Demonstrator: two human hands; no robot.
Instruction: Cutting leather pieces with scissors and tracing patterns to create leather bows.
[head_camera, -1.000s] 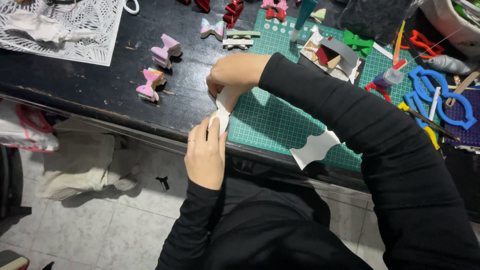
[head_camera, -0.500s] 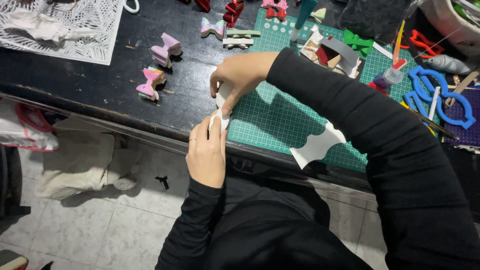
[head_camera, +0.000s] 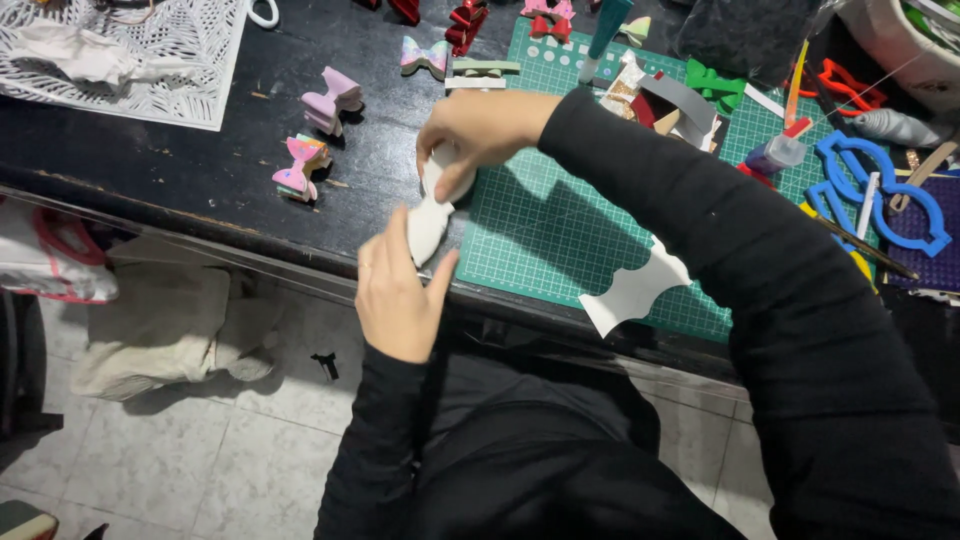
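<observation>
The black desk (head_camera: 200, 170) is carrying a green cutting mat (head_camera: 560, 240); left of the mat, two pink bows (head_camera: 315, 130) and a white lace sheet (head_camera: 170, 60) are lying.

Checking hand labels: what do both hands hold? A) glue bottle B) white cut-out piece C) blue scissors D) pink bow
B: the left hand and right hand each pinch an end of the white piece at the edge of the green mat; the pink bow lies untouched on the table.

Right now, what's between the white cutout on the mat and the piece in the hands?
Head view: only bare green cutting mat between the white cutout and the held white piece.
</observation>
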